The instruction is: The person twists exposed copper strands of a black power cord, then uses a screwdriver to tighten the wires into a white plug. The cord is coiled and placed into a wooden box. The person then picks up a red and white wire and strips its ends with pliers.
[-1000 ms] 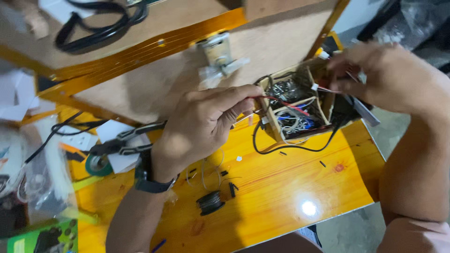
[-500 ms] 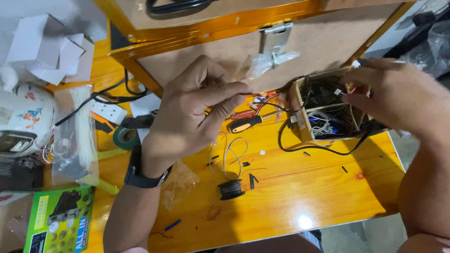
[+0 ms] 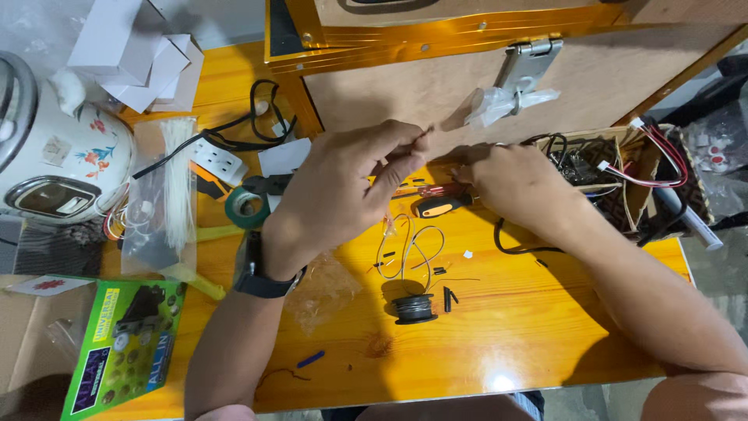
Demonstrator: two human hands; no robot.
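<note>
Head view: left hand pinching thin red wire above glossy orange wooden desk. Right hand fingers curled together, touching black-and-orange-handled screwdriver; grasp unclear. Small black wire spool near, below.

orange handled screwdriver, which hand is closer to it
Right. The right hand rests just beside the orange handled screwdriver, nearly touching its handle end; the left hand is raised to its left, pinching something thin.
</note>
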